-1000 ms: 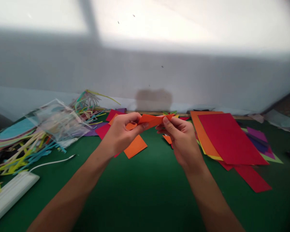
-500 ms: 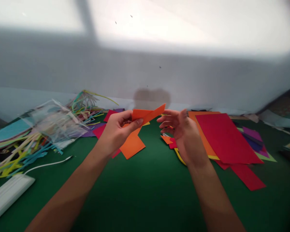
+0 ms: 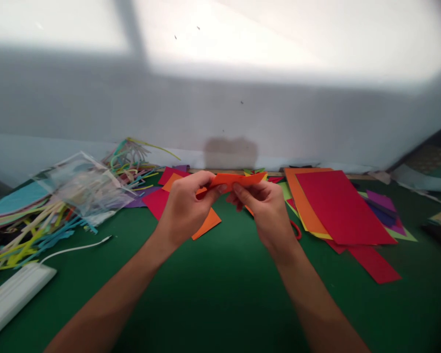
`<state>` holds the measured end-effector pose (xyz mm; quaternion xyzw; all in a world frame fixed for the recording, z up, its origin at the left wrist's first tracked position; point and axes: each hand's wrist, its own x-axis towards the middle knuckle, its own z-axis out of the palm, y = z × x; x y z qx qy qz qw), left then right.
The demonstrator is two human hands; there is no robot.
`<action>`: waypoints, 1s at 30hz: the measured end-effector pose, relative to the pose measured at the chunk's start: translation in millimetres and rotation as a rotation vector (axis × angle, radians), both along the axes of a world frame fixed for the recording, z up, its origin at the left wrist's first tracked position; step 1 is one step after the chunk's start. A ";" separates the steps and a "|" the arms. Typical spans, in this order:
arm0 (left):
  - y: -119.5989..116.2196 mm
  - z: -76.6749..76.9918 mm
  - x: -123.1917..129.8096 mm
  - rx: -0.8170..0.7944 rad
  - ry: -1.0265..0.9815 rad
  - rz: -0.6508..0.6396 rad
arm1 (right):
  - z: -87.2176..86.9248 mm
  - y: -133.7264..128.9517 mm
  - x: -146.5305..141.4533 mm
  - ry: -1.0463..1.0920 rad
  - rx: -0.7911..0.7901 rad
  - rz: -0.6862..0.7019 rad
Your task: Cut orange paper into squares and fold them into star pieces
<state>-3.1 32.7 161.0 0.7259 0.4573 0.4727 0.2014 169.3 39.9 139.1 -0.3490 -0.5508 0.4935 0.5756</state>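
A folded piece of orange paper [image 3: 238, 180] is held up above the green table, between both hands. My left hand [image 3: 189, 206] pinches its left part, with the thumb on the near side. My right hand [image 3: 266, 208] grips it right of the middle, its thumb tip close to the left thumb. The paper's right end sticks out above the right hand. Beneath and behind my left hand lie orange sheets [image 3: 208, 225] and a red sheet [image 3: 156, 203]. A red loop [image 3: 297, 230], perhaps a scissor handle, shows beside my right wrist.
Coloured strips [image 3: 40, 223] and a clear plastic bag [image 3: 91, 186] lie at the left, behind a white power strip [image 3: 18, 294] with a cable. Stacked red sheets [image 3: 345, 206] and orange sheets [image 3: 305, 196] lie at the right. A pale wall [image 3: 220, 108] rises behind the green table [image 3: 213, 294].
My right hand, open beside the paper before, has moved left and closed on it. The orange paper is lower and more level. The red loop has come into view.
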 end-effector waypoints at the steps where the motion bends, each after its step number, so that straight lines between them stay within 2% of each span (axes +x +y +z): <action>1: 0.5 0.0 -1.1 0.001 0.010 0.006 | 0.8 -0.2 0.2 -0.008 0.001 0.014; 9: 8.5 -4.9 -8.2 -0.044 -0.018 -0.021 | 0.3 1.0 1.4 0.031 -0.045 0.139; 19: 11.1 -7.3 -10.0 -0.075 -0.075 -0.042 | 1.3 -2.2 -3.4 0.153 -0.095 0.223; 22: 11.9 -9.2 -10.2 -0.090 -0.118 -0.052 | 3.1 -1.7 -1.3 0.072 -0.046 0.172; 26: 8.8 -8.1 -6.2 -0.108 -0.124 -0.093 | 2.9 -0.9 2.8 -0.116 0.074 -0.006; 30: 4.8 -4.7 -2.7 -0.124 -0.073 -0.107 | 1.4 -2.1 3.3 -0.185 0.141 -0.143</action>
